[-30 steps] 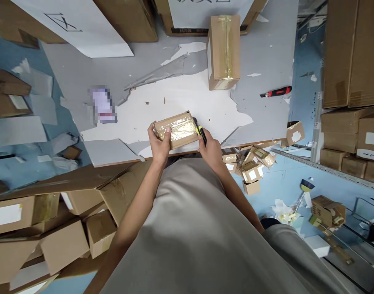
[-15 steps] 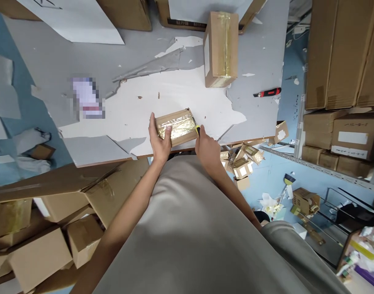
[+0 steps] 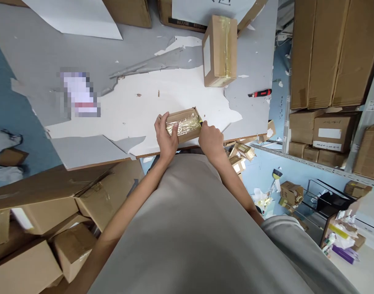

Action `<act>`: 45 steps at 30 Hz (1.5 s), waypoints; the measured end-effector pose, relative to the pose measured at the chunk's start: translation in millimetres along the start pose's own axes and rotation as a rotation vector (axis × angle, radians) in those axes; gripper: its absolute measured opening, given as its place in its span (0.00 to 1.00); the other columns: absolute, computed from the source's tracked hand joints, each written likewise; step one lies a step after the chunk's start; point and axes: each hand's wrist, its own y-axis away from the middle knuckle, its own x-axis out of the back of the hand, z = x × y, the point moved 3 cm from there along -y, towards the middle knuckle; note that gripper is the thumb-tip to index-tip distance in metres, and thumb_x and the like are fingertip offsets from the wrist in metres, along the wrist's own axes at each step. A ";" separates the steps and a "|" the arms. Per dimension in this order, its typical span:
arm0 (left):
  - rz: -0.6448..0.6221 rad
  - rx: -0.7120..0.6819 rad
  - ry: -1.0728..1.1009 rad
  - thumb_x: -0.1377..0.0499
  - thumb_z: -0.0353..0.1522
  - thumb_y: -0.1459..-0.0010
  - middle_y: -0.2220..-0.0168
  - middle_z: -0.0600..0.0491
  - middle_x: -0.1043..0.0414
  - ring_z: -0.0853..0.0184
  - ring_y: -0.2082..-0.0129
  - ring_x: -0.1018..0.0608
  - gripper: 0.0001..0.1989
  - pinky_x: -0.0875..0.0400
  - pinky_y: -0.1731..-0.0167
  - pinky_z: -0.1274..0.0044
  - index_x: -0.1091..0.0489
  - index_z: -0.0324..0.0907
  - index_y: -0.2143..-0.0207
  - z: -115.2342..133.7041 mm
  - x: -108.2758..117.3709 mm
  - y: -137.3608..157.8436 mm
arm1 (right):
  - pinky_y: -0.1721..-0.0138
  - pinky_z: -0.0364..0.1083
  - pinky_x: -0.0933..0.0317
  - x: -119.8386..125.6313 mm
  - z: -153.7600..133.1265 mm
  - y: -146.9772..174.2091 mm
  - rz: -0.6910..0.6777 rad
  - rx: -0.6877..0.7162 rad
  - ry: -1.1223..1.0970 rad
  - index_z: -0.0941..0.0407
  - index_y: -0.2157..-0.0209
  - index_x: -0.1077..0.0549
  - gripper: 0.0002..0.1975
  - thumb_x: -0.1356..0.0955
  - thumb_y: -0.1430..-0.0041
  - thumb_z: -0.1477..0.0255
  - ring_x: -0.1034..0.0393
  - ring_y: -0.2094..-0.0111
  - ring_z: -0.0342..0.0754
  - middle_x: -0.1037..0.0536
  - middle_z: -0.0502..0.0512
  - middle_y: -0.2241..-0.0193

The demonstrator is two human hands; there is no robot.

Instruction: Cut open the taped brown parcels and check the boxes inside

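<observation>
The small taped box (image 3: 184, 127) sits by the front edge of the desk (image 3: 128, 108), right of that edge's middle. The left hand (image 3: 167, 138) is clamped around the box's left end, thumb over the shiny tape. The right hand (image 3: 211, 139) is closed on a yellow-and-black cutter (image 3: 201, 122) at the box's right end; the fist hides most of the tool, and whether its blade is in the cardboard cannot be told.

Beyond, toward the far edge, a taller taped carton (image 3: 220, 53) stands in front of a larger box (image 3: 182, 23), blocking part of it and of its white sheet (image 3: 202, 11). Near the right edge lies a red-and-black knife (image 3: 261, 93); toward the left edge lies a pale, pixelated item (image 3: 81, 94). The torn grey covering (image 3: 150, 64) leaves a white patch across the middle.

Below the front left corner, an open carton (image 3: 104, 198) holds several boxes, overlapping too much to count. Past the right edge stands a shelf loaded with boxes.

Counted on the desk: one box in the left hand, one taller carton, two cutting tools including the held one, one pixelated item.
</observation>
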 end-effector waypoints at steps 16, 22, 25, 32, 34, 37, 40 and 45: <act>-0.010 -0.070 -0.019 0.46 0.58 0.21 0.29 0.38 0.33 0.49 0.21 0.34 0.31 0.41 0.20 0.54 0.30 0.49 0.30 0.0 -8.4 4.1 | 0.47 0.50 0.24 -27.6 11.7 25.9 -0.006 -0.116 -0.080 0.65 0.29 0.31 0.24 0.42 0.19 0.79 0.14 0.44 0.61 0.14 0.76 0.47; -0.015 -0.051 -0.035 0.44 0.56 0.21 0.30 0.40 0.32 0.49 0.22 0.34 0.28 0.39 0.21 0.54 0.30 0.51 0.30 0.7 -7.1 4.0 | 0.47 0.50 0.23 -31.2 13.3 30.1 -0.027 -0.101 -0.110 0.68 0.27 0.31 0.26 0.42 0.21 0.81 0.14 0.43 0.61 0.14 0.78 0.47; -0.019 -0.056 -0.041 0.44 0.55 0.21 0.30 0.40 0.32 0.49 0.23 0.34 0.28 0.40 0.21 0.54 0.31 0.50 0.31 1.5 -7.5 2.4 | 0.47 0.50 0.23 -36.8 17.4 33.0 -0.057 -0.090 -0.130 0.68 0.29 0.29 0.25 0.41 0.21 0.81 0.14 0.44 0.62 0.14 0.78 0.48; 0.025 -0.085 -0.055 0.44 0.57 0.22 0.30 0.39 0.31 0.50 0.24 0.32 0.31 0.41 0.20 0.55 0.30 0.48 0.30 2.6 -8.7 2.4 | 0.47 0.53 0.24 -40.1 31.9 29.1 -0.018 -0.063 -0.230 0.69 0.28 0.33 0.25 0.41 0.19 0.78 0.14 0.45 0.64 0.13 0.77 0.49; 0.020 -0.086 -0.056 0.44 0.58 0.22 0.31 0.39 0.30 0.50 0.25 0.31 0.32 0.40 0.21 0.56 0.30 0.48 0.30 1.1 -7.7 2.7 | 0.49 0.53 0.25 -39.5 46.8 25.7 0.044 -0.077 -0.267 0.67 0.28 0.33 0.24 0.42 0.18 0.74 0.14 0.49 0.64 0.12 0.75 0.51; 0.015 -0.078 -0.050 0.43 0.60 0.24 0.31 0.39 0.30 0.49 0.24 0.31 0.34 0.41 0.20 0.56 0.30 0.49 0.29 -2.4 -4.6 2.4 | 0.49 0.53 0.26 -51.4 79.1 4.4 0.188 -0.110 -0.364 0.62 0.29 0.33 0.24 0.43 0.16 0.69 0.15 0.53 0.64 0.12 0.71 0.53; 0.008 -0.062 -0.046 0.43 0.62 0.25 0.28 0.39 0.31 0.49 0.23 0.32 0.37 0.43 0.19 0.56 0.31 0.48 0.27 -5.1 -0.7 1.8 | 0.48 0.54 0.27 -83.4 111.0 -43.1 0.324 -0.170 -0.471 0.60 0.26 0.36 0.26 0.46 0.17 0.67 0.17 0.49 0.65 0.14 0.72 0.47; 0.052 -0.007 -0.055 0.41 0.65 0.29 0.19 0.38 0.41 0.50 0.17 0.39 0.48 0.48 0.17 0.60 0.40 0.46 0.20 -4.4 8.0 4.6 | 0.41 0.56 0.28 -148.6 136.3 -131.8 0.198 -0.272 -0.567 0.65 0.21 0.42 0.32 0.41 0.21 0.70 0.20 0.42 0.65 0.23 0.80 0.34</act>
